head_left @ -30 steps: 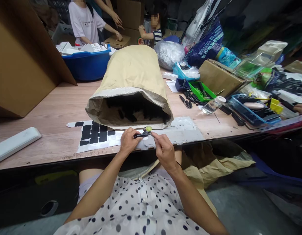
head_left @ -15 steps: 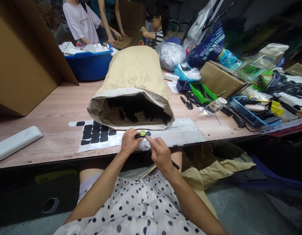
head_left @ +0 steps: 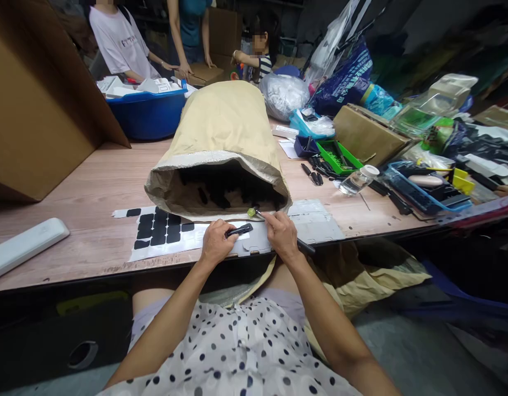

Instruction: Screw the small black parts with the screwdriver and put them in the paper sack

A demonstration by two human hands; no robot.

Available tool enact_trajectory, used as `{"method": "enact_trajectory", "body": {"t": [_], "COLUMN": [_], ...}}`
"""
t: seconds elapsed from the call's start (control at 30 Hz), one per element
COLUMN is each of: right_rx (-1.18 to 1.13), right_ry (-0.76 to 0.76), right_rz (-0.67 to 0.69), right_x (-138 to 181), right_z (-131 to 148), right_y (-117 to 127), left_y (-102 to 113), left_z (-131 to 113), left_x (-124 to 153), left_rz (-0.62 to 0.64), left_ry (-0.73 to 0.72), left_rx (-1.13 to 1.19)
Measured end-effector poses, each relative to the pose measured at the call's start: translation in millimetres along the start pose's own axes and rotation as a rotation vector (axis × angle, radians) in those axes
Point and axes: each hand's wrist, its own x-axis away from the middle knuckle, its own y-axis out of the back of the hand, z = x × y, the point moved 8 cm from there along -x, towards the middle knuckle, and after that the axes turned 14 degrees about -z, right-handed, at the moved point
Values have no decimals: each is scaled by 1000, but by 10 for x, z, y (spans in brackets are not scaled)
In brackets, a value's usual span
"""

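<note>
Close to the table's front edge, my left hand (head_left: 216,239) is closed around a small black plastic part (head_left: 239,230) that points right. My right hand (head_left: 282,234) grips a small hammer with a yellow-green head (head_left: 251,212) and a thin metal neck; its black handle end (head_left: 306,247) sticks out behind the hand. The head is raised, apart from the black part. Directly beyond both hands lies a tan sack (head_left: 227,118), its mouth facing me, with dark pieces (head_left: 213,190) inside. Beneath my hands is a grey-white flat board (head_left: 315,220).
A white sheet with black rounded pads (head_left: 158,228) lies left of my hands, and a white oblong device (head_left: 27,245) farther left. On the right are a green tray (head_left: 338,157), a clear bottle (head_left: 358,180) and a blue basket (head_left: 427,190). People are across the table.
My right hand has moved up and right, lifting the hammer head off the black part. My left hand still holds the part in nearly the same place. The view has shifted slightly.
</note>
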Motion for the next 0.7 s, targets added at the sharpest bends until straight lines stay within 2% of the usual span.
{"method": "enact_trajectory", "body": {"t": [0.2, 0.3, 0.37, 0.47, 0.57, 0.7], "right_rx": [58, 62, 63, 59, 51, 37], "right_ry": [38, 41, 38, 19, -1, -15], "right_rz": [-21, -18, -13, -20, -38, -45], "right_x": [66, 71, 68, 69, 76, 88], "right_z": [53, 69, 69, 60, 52, 36], "right_y": [-61, -57, -59, -58, -53, -57], "left_y": [10, 72, 101, 48, -92, -213], "left_z": [-24, -134, -251, -370, -227, 253], "left_x": [-8, 55, 202, 582, 934, 1176], "left_rz": [28, 45, 107, 318, 518, 692], "left_ry": [-88, -175, -249, -311, -207, 94], "left_rx": [20, 82, 164, 255, 105, -306]}}
